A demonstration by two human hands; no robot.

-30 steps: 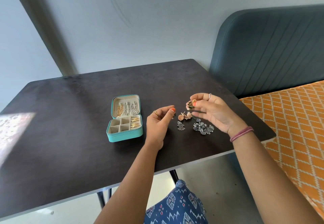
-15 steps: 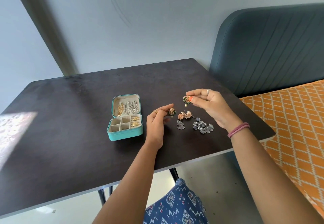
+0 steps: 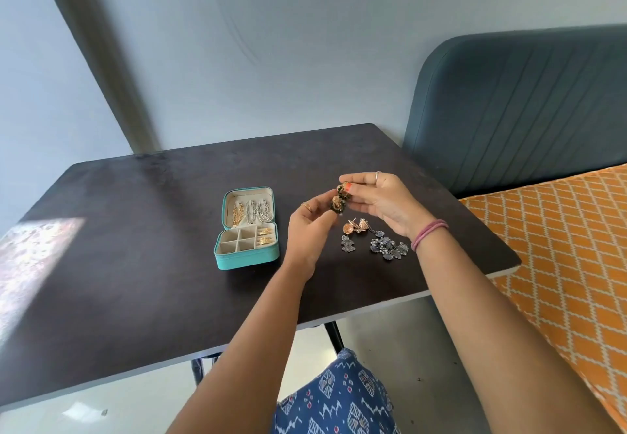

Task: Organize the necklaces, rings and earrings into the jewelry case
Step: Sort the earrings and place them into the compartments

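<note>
Both grips, left hand and right hand, pinch earrings.

The small gold-and-dark-green earrings pinched between both hands are too small to make out; fingertips hide part. The dark rectangular desk is cut off at nine o'clock.

your case teal, cream lining | table near-black | cushion orange, white lattice | your wristband pink
</note>
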